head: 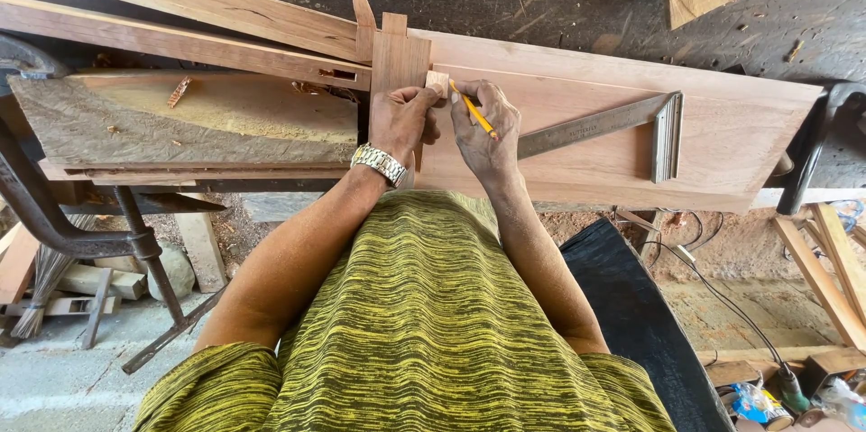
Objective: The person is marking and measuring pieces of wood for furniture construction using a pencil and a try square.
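Pinching a small wooden block [437, 81] against the wide board [722, 139], our left hand [401, 121] is closed on it with thumb and fingertips, the wristwatch [379, 163] just behind. Our right hand [483, 125] is curled shut round a yellow pencil [473, 111], its tip beside the block. We judge the block light, stiff and easy to nudge, best held by its side faces. A metal try square [613, 125] lies on the board just right of the right hand, crowding that side; an upright wooden strip [400, 58] stands above the left hand.
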